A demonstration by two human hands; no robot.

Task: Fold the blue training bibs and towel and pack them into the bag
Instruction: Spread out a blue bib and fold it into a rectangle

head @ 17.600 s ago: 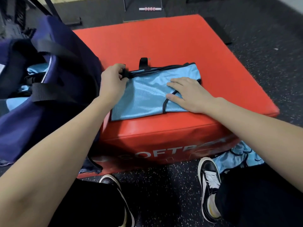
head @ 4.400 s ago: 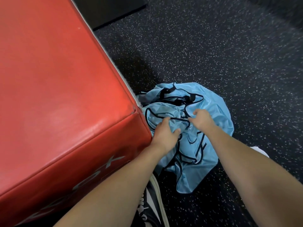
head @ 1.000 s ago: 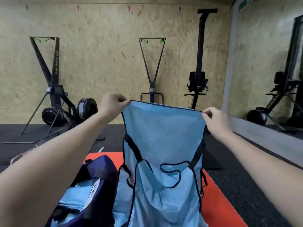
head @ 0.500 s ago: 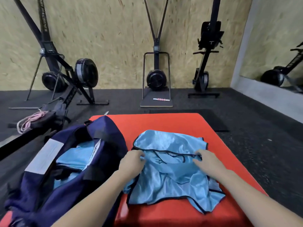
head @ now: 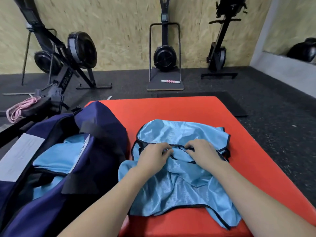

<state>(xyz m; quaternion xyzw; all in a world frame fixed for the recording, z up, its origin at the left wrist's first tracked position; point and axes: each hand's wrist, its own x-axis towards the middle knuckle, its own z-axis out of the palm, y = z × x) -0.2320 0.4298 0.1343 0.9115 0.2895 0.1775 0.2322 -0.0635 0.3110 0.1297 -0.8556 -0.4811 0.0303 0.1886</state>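
A light blue training bib [head: 179, 182] with black trim lies rumpled on the red padded box [head: 256, 159]. My left hand [head: 153, 155] and my right hand [head: 203, 153] sit close together at its middle, fingers curled and pinching the black-edged fabric. To the left stands the open navy bag [head: 95, 151], with folded light blue cloth [head: 56, 157] inside it.
Black exercise machines [head: 75, 53] stand along the chipboard wall on the dark speckled floor. A pink rope [head: 20, 108] lies at the far left. A small pink roller [head: 171, 81] rests on a machine's base plate. A mirror [head: 294, 28] is on the right wall.
Half a second ago my hands were apart at the bib's two sides; now they have come together at its middle. A second ago they held the bib up in the air.
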